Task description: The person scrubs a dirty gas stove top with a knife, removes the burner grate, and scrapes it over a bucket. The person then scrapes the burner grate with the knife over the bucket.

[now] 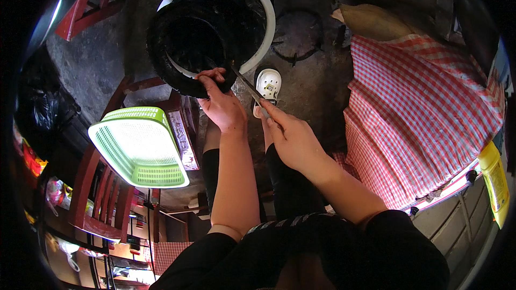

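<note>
My left hand (217, 102) grips the near edge of a blackened, ring-like round piece (159, 56), thumb on top. A white rim shows through its opening; whether it is a stove ring or a pot part I cannot tell. In my right hand (288, 137) is a narrow knife-like metal tool (249, 85), its tip against or close to the ring's right edge. The ring leans over the near left side of a white-rimmed tub (269, 28). Inside the tub it is dark and shiny, and the contents are hard to make out.
A green plastic basket (157, 174) rests on a red wooden chair (102, 205) at left. On the floor lies a dark metal pot-support ring (296, 54), near my foot in a white clog (268, 82). Red checkered cloth (411, 117) covers furniture at right, beside a yellow bottle (494, 185).
</note>
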The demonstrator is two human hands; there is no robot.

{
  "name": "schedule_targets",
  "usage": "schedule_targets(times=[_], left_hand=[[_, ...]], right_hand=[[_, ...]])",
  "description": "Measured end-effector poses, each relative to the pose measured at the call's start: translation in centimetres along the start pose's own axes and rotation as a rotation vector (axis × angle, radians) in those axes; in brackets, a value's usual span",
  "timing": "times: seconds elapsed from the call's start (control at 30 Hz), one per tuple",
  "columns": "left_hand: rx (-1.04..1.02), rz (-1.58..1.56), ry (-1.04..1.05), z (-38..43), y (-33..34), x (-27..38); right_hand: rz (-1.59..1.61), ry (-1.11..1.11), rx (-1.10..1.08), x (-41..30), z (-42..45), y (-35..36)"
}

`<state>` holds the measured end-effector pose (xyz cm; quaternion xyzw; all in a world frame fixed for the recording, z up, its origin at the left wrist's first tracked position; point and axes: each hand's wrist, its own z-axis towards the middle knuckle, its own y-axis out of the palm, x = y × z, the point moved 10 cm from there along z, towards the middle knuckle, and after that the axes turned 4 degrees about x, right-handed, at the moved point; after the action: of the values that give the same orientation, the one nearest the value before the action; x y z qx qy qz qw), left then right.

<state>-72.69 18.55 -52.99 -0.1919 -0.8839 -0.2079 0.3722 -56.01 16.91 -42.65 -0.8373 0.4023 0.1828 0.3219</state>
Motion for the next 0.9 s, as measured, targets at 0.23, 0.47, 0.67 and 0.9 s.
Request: schedule_targets(times=[0.23, 0.47, 0.67, 0.9], left_hand=[[0.11, 0.232, 0.03, -0.1, -1.0, -0.1], [0.088, 0.371, 0.14, 1.5, -2.9, 0.5], [0.106, 0.336, 0.155, 1.5, -2.6, 0.0], [0.125, 0.197, 0.053, 1.8, -2.2, -0.1]], right_hand=[[-0.171, 0.081, -0.006, 0.7, 2.1, 3.0], [-0.299, 0.147, -0.048, 0.7, 2.1, 5.1], [-0.088, 0.182, -0.075, 1.0, 4.3, 5.7], [-0.287, 0.166, -0.059, 1.0, 5.1, 5.9]])
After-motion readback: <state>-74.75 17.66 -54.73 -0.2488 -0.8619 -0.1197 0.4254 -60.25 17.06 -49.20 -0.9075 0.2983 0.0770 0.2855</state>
